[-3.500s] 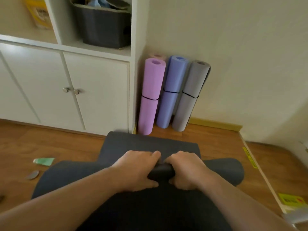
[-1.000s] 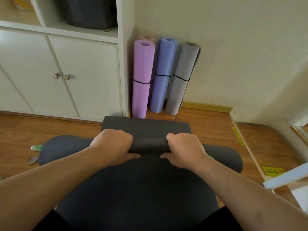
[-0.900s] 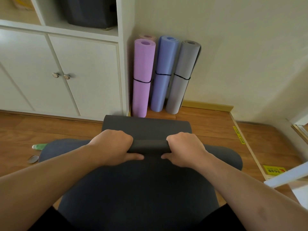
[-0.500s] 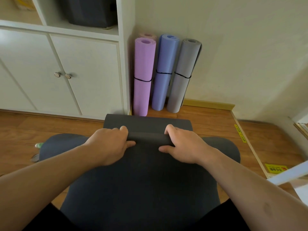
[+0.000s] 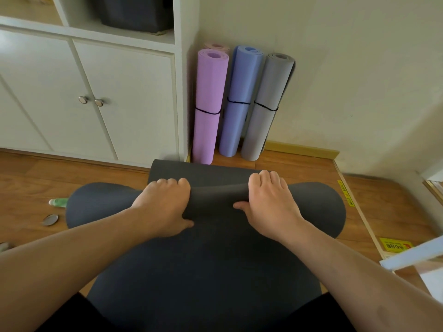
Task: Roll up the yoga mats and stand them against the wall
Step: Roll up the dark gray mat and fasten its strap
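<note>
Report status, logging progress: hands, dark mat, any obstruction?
Left hand and right hand gripping dark grey foam mat, partly rolled. Small round metal lid lies beside it, not blocking.

White cabinet (image 5: 124,97) with 2 round knobs (image 5: 83,99) on the left, cream wall (image 5: 347,68) ahead, warm wooden floor (image 5: 395,207) below, soft daylight across everything.

My forearms are bare, no sleeves, watch or rings on my left hand (image 5: 163,207) or right hand (image 5: 268,204); black clothing covers my legs.
</note>
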Demonstrator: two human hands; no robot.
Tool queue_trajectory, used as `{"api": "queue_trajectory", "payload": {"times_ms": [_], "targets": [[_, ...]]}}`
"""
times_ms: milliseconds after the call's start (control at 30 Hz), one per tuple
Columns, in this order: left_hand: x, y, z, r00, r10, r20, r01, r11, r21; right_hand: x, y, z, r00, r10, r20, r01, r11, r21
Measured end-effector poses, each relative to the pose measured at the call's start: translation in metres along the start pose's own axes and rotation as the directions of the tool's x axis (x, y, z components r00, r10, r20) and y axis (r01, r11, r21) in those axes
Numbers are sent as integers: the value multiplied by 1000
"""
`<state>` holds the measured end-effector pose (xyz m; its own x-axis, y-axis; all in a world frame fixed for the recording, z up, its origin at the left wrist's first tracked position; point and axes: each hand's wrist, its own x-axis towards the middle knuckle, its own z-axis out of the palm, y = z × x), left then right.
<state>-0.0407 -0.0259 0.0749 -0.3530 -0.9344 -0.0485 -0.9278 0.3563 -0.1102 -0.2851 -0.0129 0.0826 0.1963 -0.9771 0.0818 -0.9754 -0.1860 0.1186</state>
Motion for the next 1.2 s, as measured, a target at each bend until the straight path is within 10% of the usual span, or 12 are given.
{"api": "queue_trajectory", "payload": {"times_ms": [400,600,800,933,1200], "targets": [[1,-10,-20,981,145,131,-113,967,-227,-13,13,-24,988,-67,136,59,996,66],[-9,-20,-26,977,158,142,-53,829,-557,-17,35,-36,949,-171,264,34,890,455],[-5,8,-9,998,15,-64,-22,995,-100,-12,16,-24,971,-54,235,-33,935,353],[-7,23,-2,987,11,-157,-25,996,-91,-8,16,-23,983,31,180,-84,950,300],[-14,-4,-11,983,182,9,-182,983,-1,-23,34,-30,945,-247,215,165,926,339]]}}
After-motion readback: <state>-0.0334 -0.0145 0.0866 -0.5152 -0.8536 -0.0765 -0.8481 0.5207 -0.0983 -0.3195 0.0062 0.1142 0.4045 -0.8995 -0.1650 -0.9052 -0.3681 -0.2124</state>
